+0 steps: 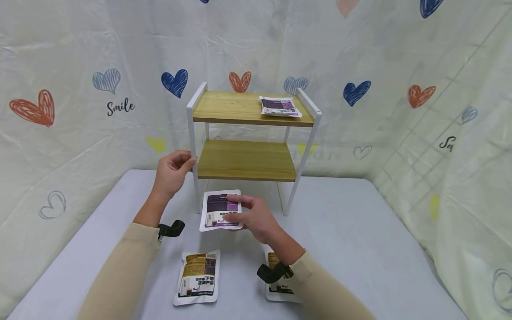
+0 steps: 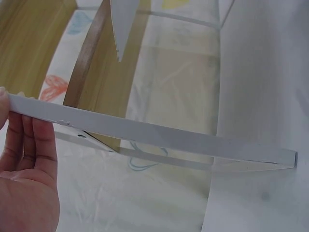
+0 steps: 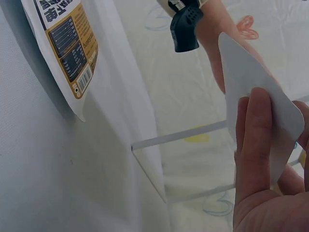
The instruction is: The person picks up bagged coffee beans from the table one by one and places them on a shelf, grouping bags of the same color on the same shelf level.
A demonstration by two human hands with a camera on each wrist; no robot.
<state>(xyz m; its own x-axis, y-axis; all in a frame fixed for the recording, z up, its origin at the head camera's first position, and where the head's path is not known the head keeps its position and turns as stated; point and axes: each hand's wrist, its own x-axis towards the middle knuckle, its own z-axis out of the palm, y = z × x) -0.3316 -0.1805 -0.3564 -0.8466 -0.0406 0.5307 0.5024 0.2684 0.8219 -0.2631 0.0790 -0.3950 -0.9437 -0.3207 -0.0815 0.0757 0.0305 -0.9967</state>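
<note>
My right hand (image 1: 258,218) holds a flat purple-and-white pouch (image 1: 216,204) by its right side, thumb and fingers on opposite faces. That pouch is raised above the table, in front of the shelf's lower part. In the right wrist view, its plain white back (image 3: 256,79) lies against my fingers. My left hand (image 1: 171,173) pinches the white left front leg (image 1: 193,146) of a two-tier wooden shelf (image 1: 246,160). The left wrist view has the fingers (image 2: 42,145) behind the white leg bar (image 2: 145,128) and the thumb in front, partly cut off.
A stack of purple-and-white pouches (image 1: 280,106) lies on the right of the upper board (image 1: 228,104). On the white table (image 1: 340,249) nearer me lie a brown-and-white pouch (image 1: 198,280) and another such pouch (image 1: 276,291), partly under my right forearm. A heart-patterned curtain (image 1: 136,53) hangs behind.
</note>
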